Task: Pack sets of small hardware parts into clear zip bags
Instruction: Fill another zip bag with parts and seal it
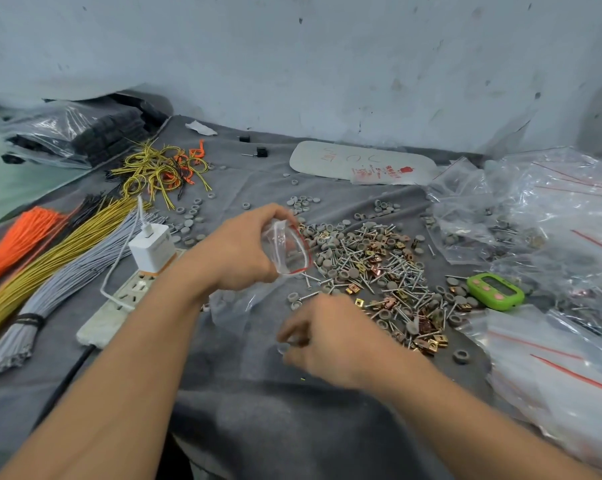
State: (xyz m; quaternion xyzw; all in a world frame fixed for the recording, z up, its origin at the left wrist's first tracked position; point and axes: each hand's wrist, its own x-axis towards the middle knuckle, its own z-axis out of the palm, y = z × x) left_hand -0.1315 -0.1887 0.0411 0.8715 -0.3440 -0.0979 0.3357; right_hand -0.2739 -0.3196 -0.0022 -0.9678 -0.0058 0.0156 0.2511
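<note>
Across a table draped in grey cloth (292, 427), which ends at a scuffed pale wall, clutter crowds in from both sides. On the left lie bundles of orange, yellow and grey wires (50, 268) and a power strip (119, 299) with a white charger (152, 249) plugged in. On the right are heaps of crinkled plastic bags (552, 237), with a green timer (495, 291) just beside them. Uncovered cloth shows mainly in the near middle, between the person's forearms. Right of centre lies a loose pile of hardware (372, 268): silver screws, round grey caps and brass-coloured clips, all mixed together. Above the pile's left edge, the left hand (237, 251) holds a small clear zip bag (289, 247) with a red line along its rim. The fingers curl round the bag from above and the thumb grips from below, and the mouth faces the pile. The right hand (330, 341) hovers low over the cloth, nearer the person, with its fingers curled inward. It is blurred, so whether it pinches a part cannot be told.
</note>
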